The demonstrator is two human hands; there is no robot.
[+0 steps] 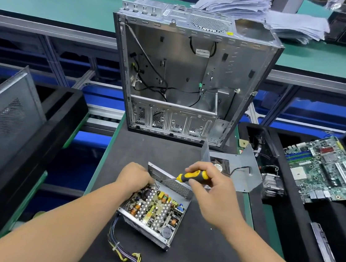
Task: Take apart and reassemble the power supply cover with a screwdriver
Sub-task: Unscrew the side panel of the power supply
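Yellow-and-black handled screwdriver [192, 176] sits gripped in the right hand [211, 186], fingers curled round it, its tip at the far left corner of the open grey metal power supply [155, 207]. That box lies on the dark tabletop [195, 254], circuit board exposed. The left hand [134, 175] rests at the same corner; its fingertips are hidden. Its bent grey metal cover [237, 170] with fan lies just beyond, before the empty silver computer case [185, 77].

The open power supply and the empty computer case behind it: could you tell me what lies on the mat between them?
In the head view, nothing: bare dark mat separates the power supply from the case.
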